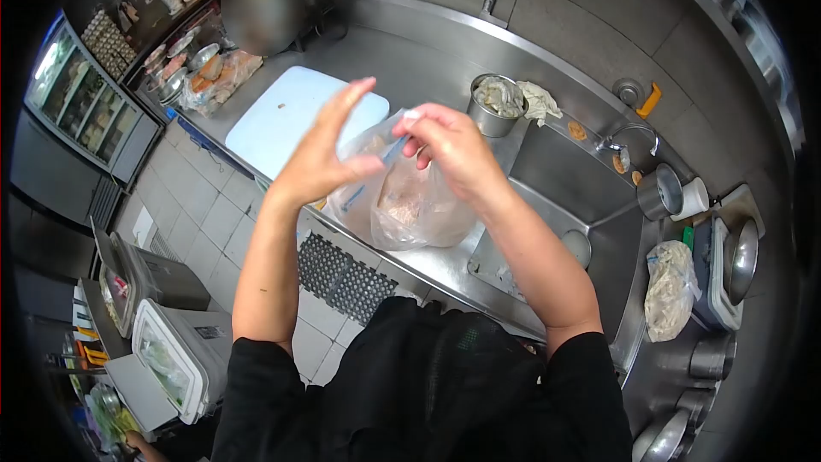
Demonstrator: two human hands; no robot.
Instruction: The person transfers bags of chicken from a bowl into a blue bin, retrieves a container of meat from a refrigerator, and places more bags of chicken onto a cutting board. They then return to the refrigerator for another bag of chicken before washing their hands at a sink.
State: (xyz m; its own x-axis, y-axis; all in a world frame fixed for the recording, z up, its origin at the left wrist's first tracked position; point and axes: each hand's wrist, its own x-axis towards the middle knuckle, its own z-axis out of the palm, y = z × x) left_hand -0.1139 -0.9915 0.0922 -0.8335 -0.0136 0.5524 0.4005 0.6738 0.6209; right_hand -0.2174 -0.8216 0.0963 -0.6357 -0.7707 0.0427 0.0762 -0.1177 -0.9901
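One limp, likely bottom-heavy bag (409,205) at mid-frame suits a rim hold: right fingers (434,127) pinch it, left fingers (344,107) spread.

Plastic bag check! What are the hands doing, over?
Right hand pinching top of plastic bag. Left hand spread open, contact unclear. White board alongside, not blocking. Over.

White board (286,120), black sleeves (586,389)

Thin, glossy clear plastic of the bag (419,214); brushed metal counter (393,60); smooth, matt white cutting board (286,120).
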